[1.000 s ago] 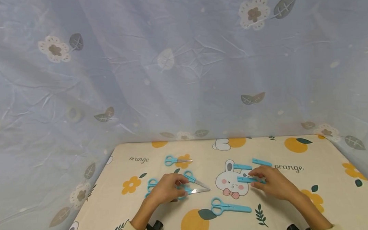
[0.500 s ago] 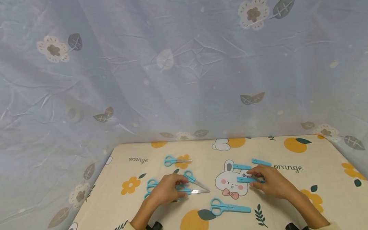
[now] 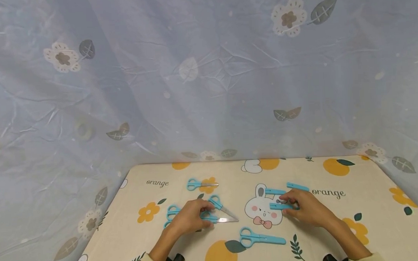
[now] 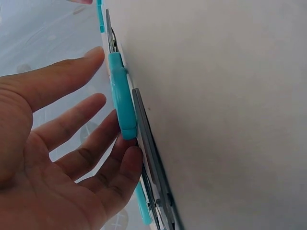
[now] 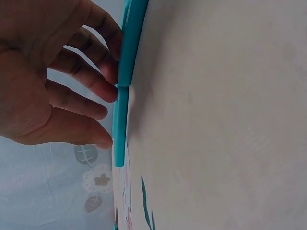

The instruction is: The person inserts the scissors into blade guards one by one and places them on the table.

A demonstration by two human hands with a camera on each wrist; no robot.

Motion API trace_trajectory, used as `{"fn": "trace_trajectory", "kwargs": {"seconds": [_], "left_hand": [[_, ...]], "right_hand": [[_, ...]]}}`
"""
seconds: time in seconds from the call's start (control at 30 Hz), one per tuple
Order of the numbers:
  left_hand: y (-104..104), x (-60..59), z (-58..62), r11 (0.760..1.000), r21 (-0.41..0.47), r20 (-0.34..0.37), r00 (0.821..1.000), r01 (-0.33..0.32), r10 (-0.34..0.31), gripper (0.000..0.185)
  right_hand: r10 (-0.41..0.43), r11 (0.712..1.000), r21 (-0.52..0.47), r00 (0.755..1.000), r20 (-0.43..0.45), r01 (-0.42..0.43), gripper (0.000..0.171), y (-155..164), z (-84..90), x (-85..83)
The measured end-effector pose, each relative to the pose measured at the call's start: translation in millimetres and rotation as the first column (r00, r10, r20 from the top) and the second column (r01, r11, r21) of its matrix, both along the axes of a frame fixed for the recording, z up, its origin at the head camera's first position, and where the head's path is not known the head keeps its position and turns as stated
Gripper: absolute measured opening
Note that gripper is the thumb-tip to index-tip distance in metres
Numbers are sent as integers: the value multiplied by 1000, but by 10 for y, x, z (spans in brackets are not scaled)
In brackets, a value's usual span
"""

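Observation:
In the head view my left hand (image 3: 191, 216) hovers over the handles of a pair of scissors (image 3: 211, 218) with turquoise handles and bare blades. Its thumb and fingers stand apart around the handle (image 4: 122, 98) in the left wrist view, loosely bent. A second pair of scissors (image 3: 215, 202) lies just beyond, its blades slanting toward the first pair's tip. At the right, my right hand (image 3: 307, 207) is over a turquoise scissors cover (image 3: 279, 206). Its spread fingertips are right at the turquoise covers (image 5: 120, 124) in the right wrist view, with a gap between thumb and fingers.
Two more turquoise covers (image 3: 274, 191) lie beyond the right hand. A covered pair of scissors (image 3: 264, 238) is at the front middle. Bare scissors (image 3: 194, 184) lie at the back, and more turquoise handles (image 3: 171, 212) show left of the left hand. A patterned cloth (image 3: 339, 233) covers the table.
The head view has tilted slightly. Right-hand fingers have shifted a little left along the cover; the left hand has hardly moved.

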State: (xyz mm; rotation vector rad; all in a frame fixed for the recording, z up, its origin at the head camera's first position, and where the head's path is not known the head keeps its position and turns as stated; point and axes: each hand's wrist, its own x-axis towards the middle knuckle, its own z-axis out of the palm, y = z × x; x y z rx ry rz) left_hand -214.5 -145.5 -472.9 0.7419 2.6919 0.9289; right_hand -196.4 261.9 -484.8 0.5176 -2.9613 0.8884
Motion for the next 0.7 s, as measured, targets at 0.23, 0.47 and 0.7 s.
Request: {"fn": "trace_trajectory", "kwargs": {"seconds": [0.23,0.47,0.7], "left_hand": [[-3,-14,-15,1000,-11,-5,1000,7,-7,45],[13,22,-14,999,-42,-29,999,14,-16,47],[32,72,3,996,-88,-15,999,-33,32,46]], "right_hand": [[3,1000,-7,1000,18,-3,40,-41,-16,-36],[14,1000,-21,998,69,-12,35,-49,-32,-25],[37,999,19,999,6,-37,32,-49,-32,11]]}}
